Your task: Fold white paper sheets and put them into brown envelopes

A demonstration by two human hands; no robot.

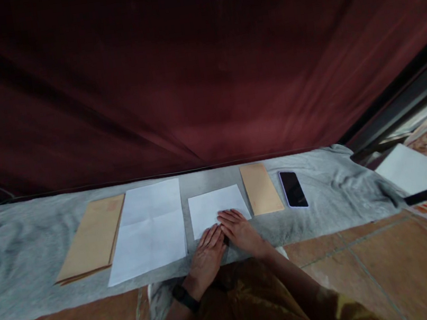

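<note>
A folded white sheet of paper (212,205) lies on a grey cloth (22,252) in front of me. My left hand (207,254) rests flat with fingers stretched out, fingertips touching the sheet's near edge. My right hand (240,228) lies flat beside it, fingers pressing on the sheet's near right part. Neither hand holds anything. A black band sits on my left wrist.
Left of the sheet lie a larger unfolded white sheet (147,228) and a stack of brown envelopes (92,237). To its right are one brown envelope (260,189) and a dark phone (293,189). A dark red curtain hangs behind. Tiled floor lies near me; more paper (409,168) at far right.
</note>
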